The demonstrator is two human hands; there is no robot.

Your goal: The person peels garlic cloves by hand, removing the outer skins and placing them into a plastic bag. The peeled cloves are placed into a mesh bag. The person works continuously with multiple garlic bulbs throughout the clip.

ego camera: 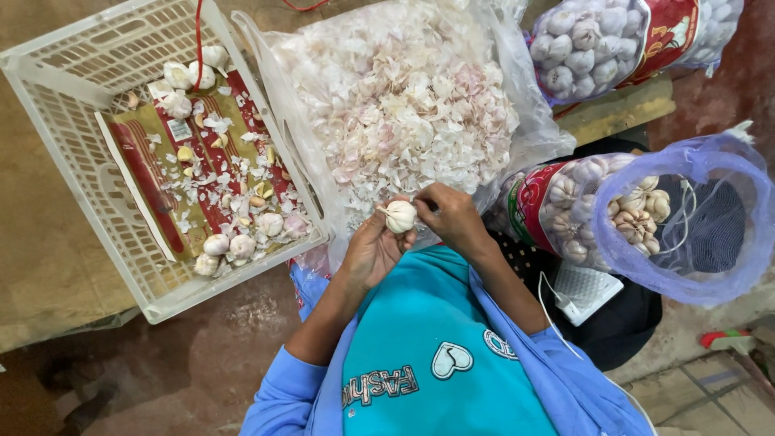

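My left hand (pixel 370 252) holds a white garlic bulb (pixel 400 215) at its fingertips, just above my lap. My right hand (pixel 454 220) pinches the bulb's right side, fingers closed on its papery skin. Both hands hover at the near edge of a large clear plastic bag (pixel 529 129) heaped with pale pink and white garlic peels (pixel 404 97). Blue sleeves cover my forearms.
A white plastic crate (pixel 56 129) at left holds a few garlic bulbs (pixel 242 244), cloves and skin scraps on a red and gold sheet. Mesh sacks of whole garlic (pixel 581 40) lie at top right. An open purple mesh sack (pixel 686 218) of bulbs sits at right.
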